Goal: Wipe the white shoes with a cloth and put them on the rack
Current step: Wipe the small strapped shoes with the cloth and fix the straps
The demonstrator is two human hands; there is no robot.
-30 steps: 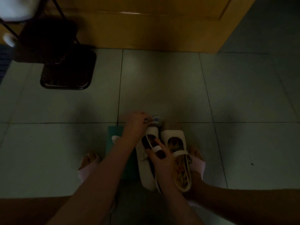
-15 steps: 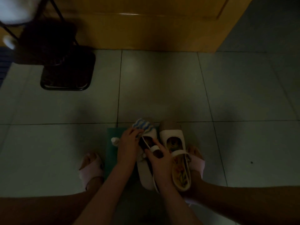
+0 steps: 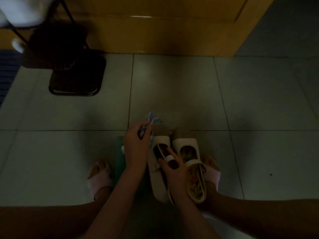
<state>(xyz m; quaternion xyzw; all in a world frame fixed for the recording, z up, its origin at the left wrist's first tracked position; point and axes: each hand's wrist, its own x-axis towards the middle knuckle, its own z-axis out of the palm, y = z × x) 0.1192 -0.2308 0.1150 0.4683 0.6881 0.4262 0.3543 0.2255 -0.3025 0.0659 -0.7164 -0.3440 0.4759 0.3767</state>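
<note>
Two white strap shoes stand side by side on the floor between my feet, toes pointing away from me. My left hand (image 3: 136, 147) grips a blue-and-white striped cloth (image 3: 151, 120) against the outer side of the left shoe (image 3: 158, 180) near its toe. My right hand (image 3: 174, 171) holds that same shoe, fingers reaching into its opening around the strap. The right shoe (image 3: 187, 144) stands untouched beside it, its patterned insole showing. A dark rack (image 3: 76, 73) stands at the upper left, with something white on an upper level.
A green flat object (image 3: 119, 163) lies under my left forearm beside the shoes. My feet in pink slippers (image 3: 100, 178) flank the shoes. A wooden door (image 3: 164, 31) closes off the far side. Grey floor tiles (image 3: 259, 100) spread to the right.
My left hand with the cloth has slid back and forth along the left shoe's toe and side. My right hand has stayed on the shoe's opening.
</note>
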